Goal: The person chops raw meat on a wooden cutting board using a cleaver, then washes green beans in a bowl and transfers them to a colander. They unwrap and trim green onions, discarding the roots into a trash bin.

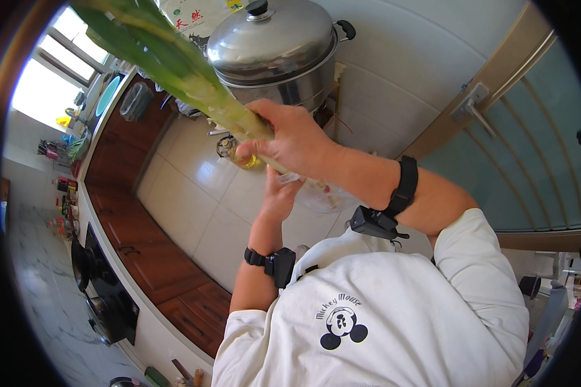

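A long, thick leek [235, 116] slants up to the left in front of me, its broad green leaves passing out of the picture at the top. My right hand [294, 138] is closed round its pale stalk, with the thumb laid along the near side. Just below, my left hand [279, 198] is closed on the stalk's lower end, its fingers partly hidden behind my right hand. A bit of clear plastic shows at that end. Beside my hands a see-through plastic bag [323, 197] hangs low, its contents hard to make out.
A large lidded steel steamer pot [274, 45] stands ahead by the tiled wall. On the floor sits a glass bottle of yellow oil [245, 159]. Brown cabinets [135, 238] with a counter and black stove [110, 284] run along the left. A glass door [516, 142] is on the right.
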`<move>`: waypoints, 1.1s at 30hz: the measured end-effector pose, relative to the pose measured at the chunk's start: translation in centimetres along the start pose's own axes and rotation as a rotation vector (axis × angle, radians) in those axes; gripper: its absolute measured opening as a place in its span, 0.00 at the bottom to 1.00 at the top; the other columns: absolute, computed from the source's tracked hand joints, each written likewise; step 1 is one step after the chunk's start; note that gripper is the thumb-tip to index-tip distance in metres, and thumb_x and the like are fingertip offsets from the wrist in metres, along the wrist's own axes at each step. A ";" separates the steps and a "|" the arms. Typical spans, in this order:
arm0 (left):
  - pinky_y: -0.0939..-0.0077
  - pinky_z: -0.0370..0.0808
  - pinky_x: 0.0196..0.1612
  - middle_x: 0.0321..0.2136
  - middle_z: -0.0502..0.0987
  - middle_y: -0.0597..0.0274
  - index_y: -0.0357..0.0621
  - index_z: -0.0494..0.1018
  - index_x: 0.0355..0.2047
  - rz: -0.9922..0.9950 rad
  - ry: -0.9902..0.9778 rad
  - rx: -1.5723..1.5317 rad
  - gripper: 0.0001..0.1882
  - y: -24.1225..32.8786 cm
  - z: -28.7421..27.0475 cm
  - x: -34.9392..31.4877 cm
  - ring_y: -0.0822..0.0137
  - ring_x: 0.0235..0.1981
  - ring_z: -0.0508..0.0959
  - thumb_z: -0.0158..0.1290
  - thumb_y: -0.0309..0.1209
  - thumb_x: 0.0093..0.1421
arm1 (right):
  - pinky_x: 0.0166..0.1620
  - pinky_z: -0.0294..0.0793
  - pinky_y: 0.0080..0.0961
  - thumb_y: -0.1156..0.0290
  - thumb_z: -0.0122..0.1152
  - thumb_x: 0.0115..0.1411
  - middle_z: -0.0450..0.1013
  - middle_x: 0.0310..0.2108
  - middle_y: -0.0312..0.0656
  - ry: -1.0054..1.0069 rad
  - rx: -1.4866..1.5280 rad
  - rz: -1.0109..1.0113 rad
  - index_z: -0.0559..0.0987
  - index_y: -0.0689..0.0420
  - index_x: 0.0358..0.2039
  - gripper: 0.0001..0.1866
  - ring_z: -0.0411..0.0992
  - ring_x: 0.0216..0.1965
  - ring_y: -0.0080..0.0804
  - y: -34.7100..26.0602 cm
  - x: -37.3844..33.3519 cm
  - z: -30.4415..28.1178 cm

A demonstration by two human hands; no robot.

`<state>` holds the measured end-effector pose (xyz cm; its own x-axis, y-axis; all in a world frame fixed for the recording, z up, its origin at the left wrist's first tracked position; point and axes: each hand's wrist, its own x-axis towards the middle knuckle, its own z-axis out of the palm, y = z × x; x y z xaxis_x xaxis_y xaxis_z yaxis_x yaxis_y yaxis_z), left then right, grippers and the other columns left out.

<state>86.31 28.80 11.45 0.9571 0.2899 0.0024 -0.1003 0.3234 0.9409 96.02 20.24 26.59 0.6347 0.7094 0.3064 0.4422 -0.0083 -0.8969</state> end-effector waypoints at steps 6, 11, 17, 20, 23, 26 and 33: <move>0.67 0.70 0.55 0.51 0.69 0.59 0.46 0.56 0.59 0.123 0.056 0.017 0.33 1.6 -0.7 -1.4 0.64 0.54 0.70 0.53 0.13 0.55 | 0.49 0.70 0.40 0.68 0.68 0.52 0.66 0.50 0.46 0.087 -0.250 -0.339 0.70 0.56 0.50 0.25 0.71 0.48 0.48 4.2 -6.6 -0.4; 0.65 0.72 0.54 0.49 0.70 0.58 0.47 0.57 0.59 0.239 0.019 -0.033 0.34 2.6 -0.6 -0.9 0.62 0.52 0.72 0.53 0.13 0.54 | 0.53 0.65 0.38 0.69 0.70 0.50 0.64 0.50 0.45 -0.074 -0.400 -0.182 0.70 0.57 0.47 0.25 0.68 0.51 0.44 7.3 -11.5 -0.7; 0.67 0.72 0.54 0.49 0.70 0.58 0.47 0.55 0.61 0.284 0.089 -0.050 0.35 3.3 0.0 -0.8 0.63 0.51 0.72 0.53 0.13 0.55 | 0.54 0.64 0.39 0.69 0.73 0.46 0.63 0.51 0.46 0.142 -0.414 -0.227 0.70 0.56 0.46 0.27 0.64 0.51 0.47 7.0 -11.2 -0.6; 0.69 0.71 0.53 0.50 0.70 0.59 0.50 0.53 0.63 0.331 0.067 -0.059 0.37 3.5 -0.5 -0.6 0.64 0.52 0.71 0.53 0.14 0.57 | 0.55 0.63 0.40 0.70 0.72 0.46 0.63 0.52 0.46 0.010 -0.419 -0.182 0.70 0.56 0.46 0.28 0.64 0.53 0.47 7.7 -11.8 -0.2; 0.71 0.71 0.52 0.51 0.70 0.59 0.54 0.52 0.65 0.248 0.232 -0.134 0.37 3.6 0.2 -1.0 0.66 0.53 0.71 0.53 0.15 0.59 | 0.58 0.59 0.44 0.70 0.72 0.45 0.63 0.53 0.46 -0.034 -0.528 -0.220 0.70 0.54 0.47 0.28 0.62 0.57 0.46 7.8 -12.1 0.1; 0.72 0.70 0.53 0.51 0.70 0.60 0.55 0.53 0.64 0.243 0.244 -0.170 0.37 3.3 -0.2 -0.9 0.67 0.52 0.71 0.53 0.15 0.59 | 0.60 0.55 0.49 0.71 0.72 0.44 0.63 0.53 0.45 0.021 -0.667 -0.348 0.72 0.53 0.46 0.27 0.62 0.58 0.44 7.2 -11.3 0.3; 0.72 0.68 0.55 0.52 0.69 0.63 0.55 0.53 0.65 0.235 0.246 -0.208 0.38 2.3 -0.9 -0.8 0.68 0.52 0.70 0.53 0.14 0.58 | 0.59 0.58 0.48 0.72 0.67 0.48 0.68 0.49 0.43 -0.091 -0.705 -0.532 0.74 0.56 0.49 0.25 0.66 0.54 0.41 10.5 -11.6 2.1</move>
<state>85.10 30.16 13.30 0.8103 0.5766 0.1045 -0.3859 0.3908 0.8357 91.97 13.39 12.93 0.1947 0.7959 0.5733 0.9707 -0.0726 -0.2289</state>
